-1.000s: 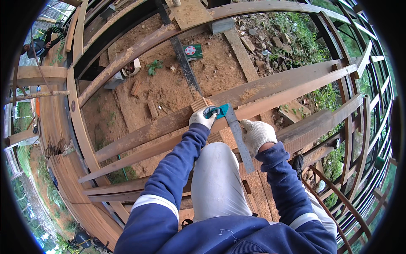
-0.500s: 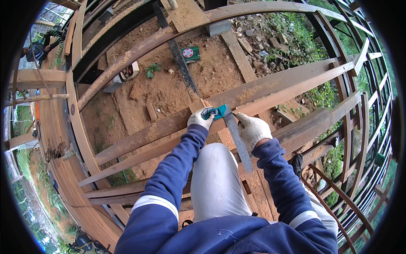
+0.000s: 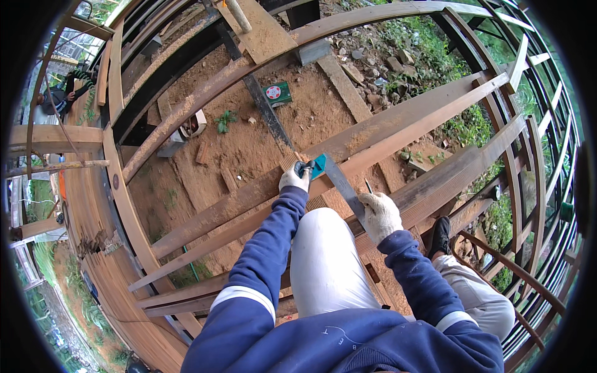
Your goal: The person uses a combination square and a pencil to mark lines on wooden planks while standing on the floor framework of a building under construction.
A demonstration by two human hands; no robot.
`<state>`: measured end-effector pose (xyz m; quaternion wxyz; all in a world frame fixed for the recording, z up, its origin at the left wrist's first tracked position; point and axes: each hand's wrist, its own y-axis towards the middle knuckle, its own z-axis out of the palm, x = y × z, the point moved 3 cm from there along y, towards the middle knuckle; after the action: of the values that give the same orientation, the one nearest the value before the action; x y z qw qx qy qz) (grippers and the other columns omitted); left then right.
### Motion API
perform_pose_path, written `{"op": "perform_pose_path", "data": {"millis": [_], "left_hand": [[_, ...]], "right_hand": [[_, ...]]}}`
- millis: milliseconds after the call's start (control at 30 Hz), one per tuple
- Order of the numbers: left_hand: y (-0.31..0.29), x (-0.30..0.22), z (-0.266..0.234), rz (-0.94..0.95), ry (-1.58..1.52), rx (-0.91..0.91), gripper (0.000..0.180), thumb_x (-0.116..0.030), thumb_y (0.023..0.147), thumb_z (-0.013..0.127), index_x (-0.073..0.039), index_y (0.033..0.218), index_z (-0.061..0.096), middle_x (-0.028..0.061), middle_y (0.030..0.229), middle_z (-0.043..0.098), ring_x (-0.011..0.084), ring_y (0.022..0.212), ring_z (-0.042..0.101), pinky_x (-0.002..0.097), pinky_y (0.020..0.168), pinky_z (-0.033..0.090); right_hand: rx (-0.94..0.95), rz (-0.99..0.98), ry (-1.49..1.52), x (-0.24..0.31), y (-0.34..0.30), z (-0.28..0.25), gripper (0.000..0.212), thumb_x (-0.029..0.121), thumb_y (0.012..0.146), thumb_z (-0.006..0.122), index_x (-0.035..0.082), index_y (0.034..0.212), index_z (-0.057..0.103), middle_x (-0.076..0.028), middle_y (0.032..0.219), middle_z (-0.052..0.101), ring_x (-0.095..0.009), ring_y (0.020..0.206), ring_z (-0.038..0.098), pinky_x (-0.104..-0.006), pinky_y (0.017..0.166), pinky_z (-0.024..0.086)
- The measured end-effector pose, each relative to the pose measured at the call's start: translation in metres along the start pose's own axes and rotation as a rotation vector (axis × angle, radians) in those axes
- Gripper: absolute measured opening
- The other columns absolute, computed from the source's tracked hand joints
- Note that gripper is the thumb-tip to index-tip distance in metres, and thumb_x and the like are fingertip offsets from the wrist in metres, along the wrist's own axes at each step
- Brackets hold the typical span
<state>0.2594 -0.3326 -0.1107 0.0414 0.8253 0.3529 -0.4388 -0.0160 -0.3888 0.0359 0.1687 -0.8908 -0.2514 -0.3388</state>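
A try square with a teal stock [image 3: 319, 166] and a grey metal blade [image 3: 342, 189] lies across a long wooden beam [image 3: 410, 139]. My left hand [image 3: 293, 178], in a pale work glove with dark fingertips, is closed on the stock. The blade slants toward me and to the right. Beside its near end is my right hand [image 3: 381, 215], also gloved, with the fingers curled round a thin pencil [image 3: 368, 186] whose end sticks up. Whether this hand touches the blade I cannot tell.
Parallel beams and a curved rail [image 3: 186, 115] cross above sandy ground with sawdust. A green box [image 3: 277, 93] lies on the ground ahead. Rubble [image 3: 379, 68] and weeds are at the far right. My shoe [image 3: 440, 235] is by the right beams. Another person [image 3: 57, 99] is at far left.
My right hand has moved nearer to me and slightly right along the blade, away from the stock. The left hand keeps its hold on the square. The whole view has shifted a little.
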Motion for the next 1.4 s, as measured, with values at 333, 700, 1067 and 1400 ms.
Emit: {"op": "perform_pose_path", "data": {"millis": [333,700,1067,1400], "left_hand": [[0.006,0.014,0.005,-0.004,-0.143,-0.101,0.033,-0.034,0.097,0.067,-0.002,0.103,0.076,0.02,0.095,0.077,0.0341,0.089,0.076,0.0408,0.079,0.058],[-0.025,-0.006,0.009,0.2,-0.052,0.19,0.044,-0.036,0.089,0.08,-0.01,0.122,0.069,0.0115,0.114,0.074,0.0233,0.102,0.073,0.0346,0.094,0.056],[-0.065,-0.148,-0.058,0.07,-0.937,0.819,0.052,-0.024,0.099,0.073,-0.002,0.141,0.053,0.0104,0.123,0.067,0.0173,0.113,0.066,0.0316,0.093,0.055],[-0.121,-0.162,-0.104,0.233,-1.078,0.674,0.025,-0.017,0.098,0.071,0.004,0.11,0.069,0.0123,0.085,0.071,0.0226,0.072,0.069,0.0368,0.068,0.059]], "right_hand": [[-0.042,0.135,-0.121,0.005,-0.005,0.012,0.047,0.008,0.078,0.074,0.006,0.122,0.06,-0.023,0.109,0.064,-0.044,0.099,0.066,-0.049,0.087,0.055],[-0.181,0.015,-0.337,-0.008,-0.004,-0.192,0.056,0.006,0.076,0.075,0.004,0.13,0.06,-0.023,0.117,0.064,-0.041,0.109,0.065,-0.0428,0.096,0.054],[0.042,-0.173,-0.4,0.084,-0.058,-0.254,0.068,0.005,0.072,0.074,0.006,0.137,0.055,-0.019,0.117,0.061,-0.042,0.108,0.065,-0.0459,0.093,0.055],[0.046,-0.341,-0.255,0.137,-0.063,-0.282,0.033,0.004,0.091,0.059,0.003,0.121,0.071,-0.019,0.109,0.072,-0.036,0.1,0.071,-0.0427,0.09,0.058]]}}
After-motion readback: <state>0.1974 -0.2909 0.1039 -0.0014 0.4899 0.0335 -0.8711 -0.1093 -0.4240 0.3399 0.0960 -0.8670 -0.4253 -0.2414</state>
